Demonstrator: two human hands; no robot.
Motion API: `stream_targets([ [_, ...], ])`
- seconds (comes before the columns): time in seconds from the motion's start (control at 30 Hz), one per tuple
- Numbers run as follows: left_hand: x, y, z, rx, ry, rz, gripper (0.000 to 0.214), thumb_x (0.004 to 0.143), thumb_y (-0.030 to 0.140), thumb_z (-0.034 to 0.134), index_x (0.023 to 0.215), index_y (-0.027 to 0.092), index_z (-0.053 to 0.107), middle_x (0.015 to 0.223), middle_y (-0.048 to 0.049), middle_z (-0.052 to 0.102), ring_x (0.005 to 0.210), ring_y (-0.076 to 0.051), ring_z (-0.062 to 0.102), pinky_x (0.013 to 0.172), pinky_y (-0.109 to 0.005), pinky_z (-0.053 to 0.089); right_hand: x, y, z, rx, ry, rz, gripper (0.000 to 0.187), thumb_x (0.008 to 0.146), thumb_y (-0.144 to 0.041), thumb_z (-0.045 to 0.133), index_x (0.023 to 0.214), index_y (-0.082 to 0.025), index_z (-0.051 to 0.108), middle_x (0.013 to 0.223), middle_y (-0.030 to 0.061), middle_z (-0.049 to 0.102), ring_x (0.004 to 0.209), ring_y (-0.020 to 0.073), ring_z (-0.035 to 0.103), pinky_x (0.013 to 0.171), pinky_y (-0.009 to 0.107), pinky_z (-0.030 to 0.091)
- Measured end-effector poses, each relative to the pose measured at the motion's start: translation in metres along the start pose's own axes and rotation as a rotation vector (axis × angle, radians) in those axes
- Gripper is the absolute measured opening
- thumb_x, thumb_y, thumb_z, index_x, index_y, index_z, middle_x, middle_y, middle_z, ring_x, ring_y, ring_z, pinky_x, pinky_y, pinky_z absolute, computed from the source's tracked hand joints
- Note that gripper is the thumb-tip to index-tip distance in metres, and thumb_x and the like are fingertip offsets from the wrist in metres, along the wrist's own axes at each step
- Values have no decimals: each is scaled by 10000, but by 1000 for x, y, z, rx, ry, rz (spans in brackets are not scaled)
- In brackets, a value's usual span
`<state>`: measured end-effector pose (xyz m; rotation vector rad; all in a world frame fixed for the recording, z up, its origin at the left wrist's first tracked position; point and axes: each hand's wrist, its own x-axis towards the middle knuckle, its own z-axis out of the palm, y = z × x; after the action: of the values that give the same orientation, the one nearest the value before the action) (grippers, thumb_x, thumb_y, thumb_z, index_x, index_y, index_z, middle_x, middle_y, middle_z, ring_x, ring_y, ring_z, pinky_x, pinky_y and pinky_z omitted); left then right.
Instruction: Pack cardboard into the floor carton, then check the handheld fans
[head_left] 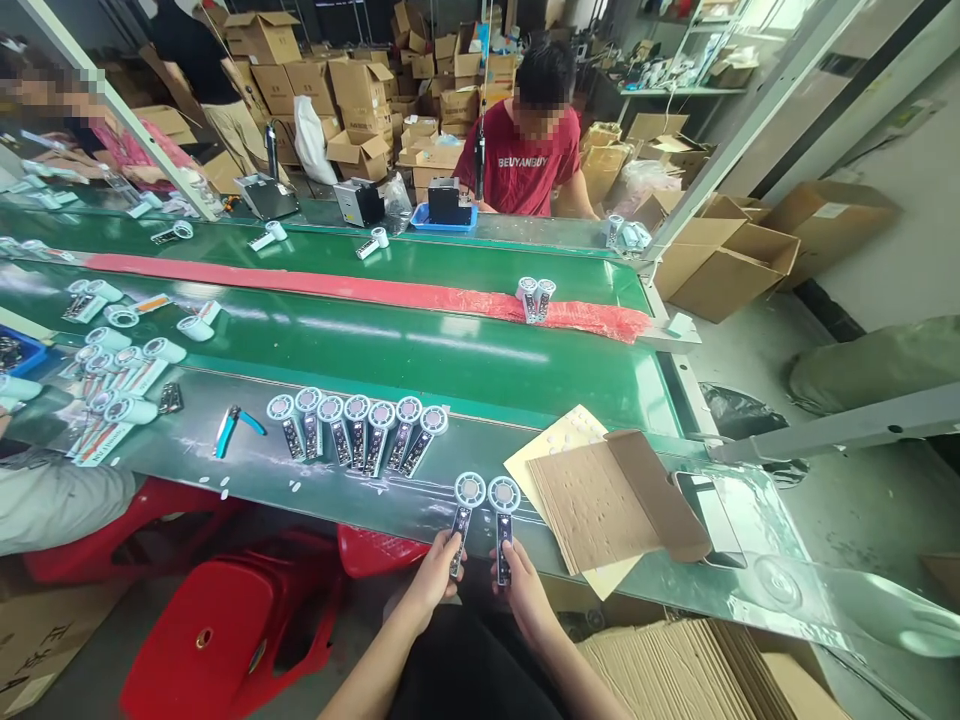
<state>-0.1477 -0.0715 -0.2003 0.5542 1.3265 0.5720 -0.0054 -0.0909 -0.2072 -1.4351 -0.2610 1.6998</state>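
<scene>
My left hand (pixel 437 574) grips the dark handle of a small white handheld fan (pixel 468 500), whose round head rests at the near edge of the work ledge (pixel 300 475). My right hand (pixel 516 582) holds a second fan (pixel 504 504) the same way, right beside the first. The two fan heads sit side by side, almost touching. A row of several identical fans (pixel 358 428) lies on the ledge to the left of my hands.
Blue-handled cutters (pixel 232 428) lie left of the row. Cardboard sheets (pixel 600 500) and a phone (pixel 709 520) lie to the right. A green conveyor belt (pixel 390 345) with a red strip runs behind. A person in a red shirt (pixel 525 160) sits opposite; another person's sleeve (pixel 45 500) is at left. Red stools (pixel 225 630) stand below.
</scene>
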Motion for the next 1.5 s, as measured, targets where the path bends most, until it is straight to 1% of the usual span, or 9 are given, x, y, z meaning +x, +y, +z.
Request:
stream_targets([
  [0.17,-2,-1,0,-19,-2,4,428,748,585,465,914,194,415,788,24,456,544,-43,425,395,-140,177,1,2,-2,-7,-3,-1,506,597,-589,653,891,-198,526,752,7,528,598,154,449,467,249,366],
  [0.33,-4,0,1,-14,-5,7,404,776,552,451,949,189,414,780,23,456,554,-47,432,399,-138,185,0,2,-3,-17,-15,-11,469,619,-577,639,882,-205,527,756,6,528,603,155,454,468,248,370],
  [0.43,-4,0,3,-6,0,7,384,799,531,437,960,183,417,780,18,454,551,-48,428,396,-137,183,2,4,-3,-31,-10,-16,477,632,-574,625,909,-201,517,764,10,529,605,153,462,466,244,375],
  [0.63,0,-4,2,48,64,-4,348,824,479,456,986,172,441,760,8,445,529,-44,396,390,-126,164,9,10,-6,-85,37,-26,536,600,-577,630,951,-194,495,712,-2,516,572,151,457,416,229,349],
  [0.87,0,-6,-1,20,20,21,385,791,537,463,965,194,450,801,14,470,564,-50,436,397,-130,185,4,6,-10,-80,1,-17,549,627,-588,626,991,-196,501,764,19,535,606,157,473,458,240,373],
  [1.07,-2,-6,0,5,-4,19,389,779,547,465,964,205,454,818,17,479,578,-53,443,402,-136,217,4,6,-9,-56,-7,-5,542,637,-581,625,995,-197,494,780,26,532,617,160,471,468,242,371],
  [1.37,-2,-5,-1,27,2,12,392,786,541,462,1001,214,461,818,13,484,588,-58,444,401,-132,221,4,6,-9,-82,21,6,600,626,-580,609,1057,-184,480,787,26,537,635,163,467,467,236,367],
  [1.5,0,-8,1,53,44,25,396,775,544,472,1006,223,455,771,23,455,546,-55,405,385,-126,183,5,6,-8,-106,40,-15,570,626,-567,608,1032,-188,482,748,8,523,598,151,449,445,228,346],
])
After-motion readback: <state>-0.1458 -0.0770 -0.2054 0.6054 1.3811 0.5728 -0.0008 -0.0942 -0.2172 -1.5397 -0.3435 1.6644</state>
